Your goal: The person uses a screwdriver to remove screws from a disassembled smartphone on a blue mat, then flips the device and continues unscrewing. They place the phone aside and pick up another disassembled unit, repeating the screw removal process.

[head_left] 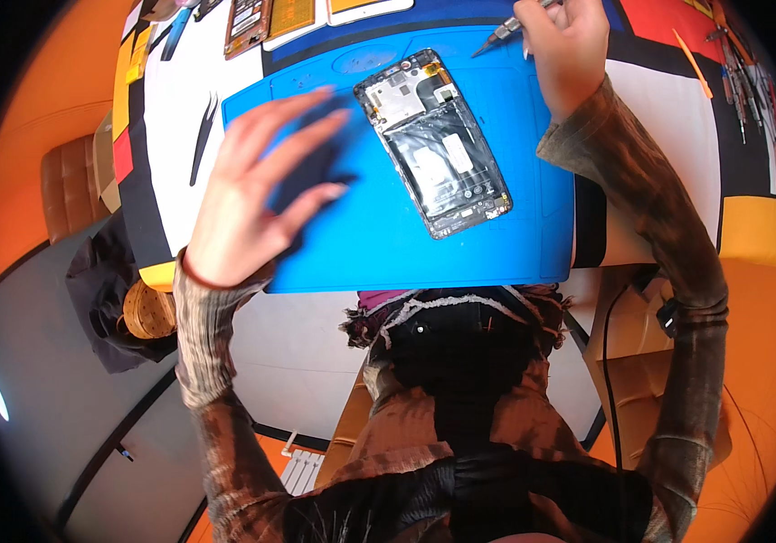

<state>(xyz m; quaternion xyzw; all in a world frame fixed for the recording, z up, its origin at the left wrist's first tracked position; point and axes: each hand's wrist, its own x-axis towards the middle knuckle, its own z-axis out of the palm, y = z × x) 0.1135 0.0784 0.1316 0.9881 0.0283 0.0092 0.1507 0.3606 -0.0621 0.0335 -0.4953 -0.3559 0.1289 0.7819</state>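
Note:
A smartphone (442, 149) with its back off lies at a slant on a blue work mat (361, 244). Its black battery fills the lower part, with a metal plate and gold-coloured flex pieces above. My left hand (257, 185) hovers over the mat to the phone's left, fingers spread, holding nothing. Beyond the phone's upper right corner, my right hand (569, 41) grips a slim metal pen-shaped tool (503, 33). That tool's pointed tip slants down to the left, apart from the phone; its exact kind is unclear.
Black tweezers (203, 140) lie left of the mat. At the far edge are an opened device part (248, 27) and a white-framed panel (361, 9). An orange stick (694, 65) and several slim tools (742, 81) lie at the right. Below hangs a dark cable (609, 362).

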